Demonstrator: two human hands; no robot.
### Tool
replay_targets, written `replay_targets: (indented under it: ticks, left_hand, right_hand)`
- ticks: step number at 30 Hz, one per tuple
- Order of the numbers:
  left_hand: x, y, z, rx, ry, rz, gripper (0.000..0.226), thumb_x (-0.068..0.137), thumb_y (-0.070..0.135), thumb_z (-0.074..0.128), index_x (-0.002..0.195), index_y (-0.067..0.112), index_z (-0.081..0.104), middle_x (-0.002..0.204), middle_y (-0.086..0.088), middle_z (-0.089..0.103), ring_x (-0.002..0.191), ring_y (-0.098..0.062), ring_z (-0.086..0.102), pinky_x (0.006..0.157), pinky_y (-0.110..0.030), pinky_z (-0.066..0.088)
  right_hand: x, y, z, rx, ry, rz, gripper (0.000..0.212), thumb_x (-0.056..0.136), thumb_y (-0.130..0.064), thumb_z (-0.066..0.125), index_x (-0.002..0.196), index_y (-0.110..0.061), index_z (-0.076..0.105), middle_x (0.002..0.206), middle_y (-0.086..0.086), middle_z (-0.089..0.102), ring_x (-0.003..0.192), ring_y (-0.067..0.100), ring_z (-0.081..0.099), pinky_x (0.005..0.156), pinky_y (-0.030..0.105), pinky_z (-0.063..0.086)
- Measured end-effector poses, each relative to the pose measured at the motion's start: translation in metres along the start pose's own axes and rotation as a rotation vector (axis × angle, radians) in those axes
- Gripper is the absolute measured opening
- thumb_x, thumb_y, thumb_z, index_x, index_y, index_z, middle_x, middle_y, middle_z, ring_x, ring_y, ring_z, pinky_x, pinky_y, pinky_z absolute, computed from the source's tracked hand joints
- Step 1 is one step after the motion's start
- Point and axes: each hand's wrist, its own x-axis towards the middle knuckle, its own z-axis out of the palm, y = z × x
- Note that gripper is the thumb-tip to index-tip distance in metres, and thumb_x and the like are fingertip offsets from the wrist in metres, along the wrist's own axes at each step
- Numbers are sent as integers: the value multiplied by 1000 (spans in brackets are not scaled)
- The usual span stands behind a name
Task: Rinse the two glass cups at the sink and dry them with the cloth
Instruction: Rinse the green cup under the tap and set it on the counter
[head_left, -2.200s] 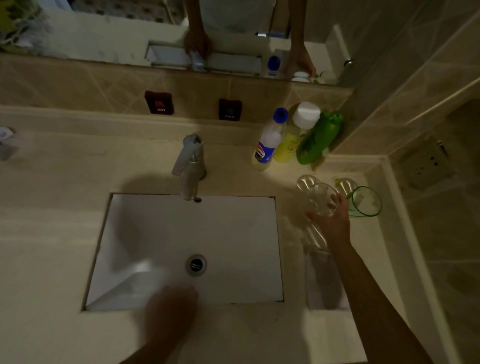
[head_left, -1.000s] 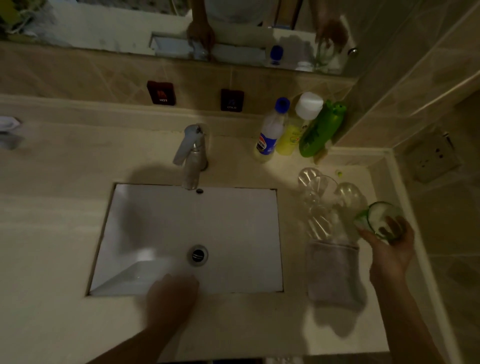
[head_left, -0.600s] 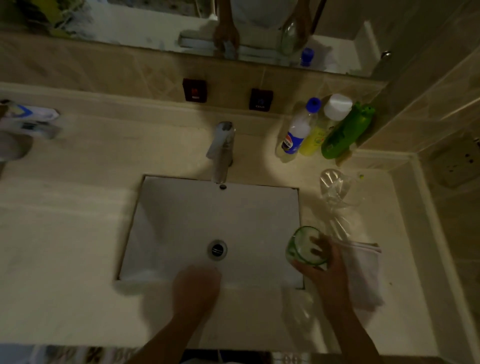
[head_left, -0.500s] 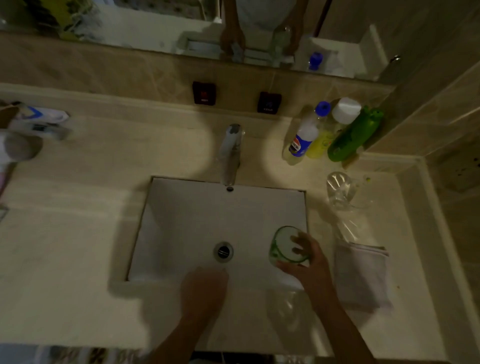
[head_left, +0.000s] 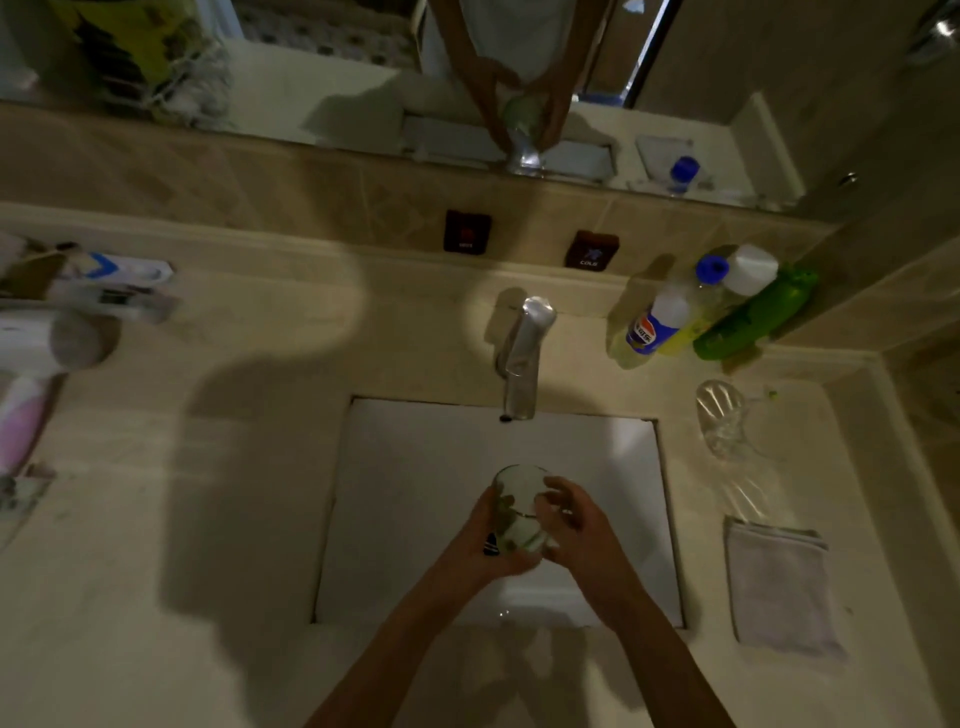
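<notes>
Both hands, left (head_left: 480, 540) & right (head_left: 579, 525), wrapped round green-tinted glass (head_left: 514, 512) over sink (head_left: 415, 493); 2nd glass (head_left: 719, 415) on worktop (head_left: 234, 467) nr cloth (head_left: 779, 587).

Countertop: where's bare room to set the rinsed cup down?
Free: the wide stretch left of the sink, short of the toiletries. Crowded: right side, with bottles, clear glass and cloth; only a narrow gap between glass and cloth.

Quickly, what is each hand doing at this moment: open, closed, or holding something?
Left hand: closed on the green-tinted glass cup, over the sink.
Right hand: closed on the same cup from the other side.
</notes>
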Motion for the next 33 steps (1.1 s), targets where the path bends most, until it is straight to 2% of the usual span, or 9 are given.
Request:
replay_targets:
  ticks: [4,8,11,16,19,21,23,27,33]
  left_hand:
    - [19,8,-4,-168,223,-17,96,48,28,92,131,24,45,132,-7,59,111,-15,67,95,-49,58]
    - [40,5,-16,-202,247,-25,98,42,30,96,128,27,50,124,-9,63,114,-24,67,97,-44,56]
    - [53,3,-19,-211,283,-45,98,41,28,98,127,27,50,123,-10,62,117,-32,65,92,-39,59]
    - [73,15,-16,-162,335,-56,97,40,32,97,123,32,48,127,-8,59,110,-23,67,79,-30,60]
    - [83,23,-15,-99,320,-46,95,47,25,96,126,32,45,126,-4,57,108,-19,66,74,-26,58]
    - [86,25,-17,-66,304,-34,93,56,19,96,132,30,44,127,-4,57,110,-17,65,79,-26,58]
    - [89,26,-18,-33,297,-16,92,62,12,96,137,26,43,128,-4,57,109,-12,63,81,-21,56]
    - [91,32,-19,16,289,-1,94,64,7,94,140,22,41,129,-5,57,110,-12,60,88,-24,54]
    - [91,34,-20,40,256,23,94,64,7,94,141,21,41,130,-4,57,112,-10,59,93,-27,54]
  right_hand:
    - [7,-17,-10,42,-157,16,21,102,-23,56,119,-15,63,119,8,66,109,26,66,83,44,62]
    - [55,-65,-29,-377,85,-109,16,90,-20,72,103,-15,65,101,5,70,97,25,67,91,40,58]
    - [95,-115,-27,-568,176,-430,46,83,-12,75,125,-20,56,120,6,55,105,23,58,80,24,52]
    - [137,-165,4,-1005,-58,-561,77,82,-5,75,146,-30,41,158,9,19,136,17,41,104,31,50]
    - [154,-168,14,-906,-93,-533,38,96,-5,55,134,-3,49,115,1,54,76,-28,55,58,-2,43]
    - [162,-162,14,-954,-79,-556,34,99,-4,50,131,6,49,90,-20,44,64,-33,48,53,-5,36]
    - [160,-165,10,-955,-111,-560,31,98,-5,51,129,3,52,92,-22,42,70,-26,52,55,-3,36]
    - [160,-172,8,-1181,-172,-639,19,95,-9,58,114,-12,60,124,15,42,101,25,52,78,24,40]
    - [163,-172,2,-1226,-209,-724,17,93,-11,62,107,-15,55,108,-3,29,78,-1,37,62,6,25]
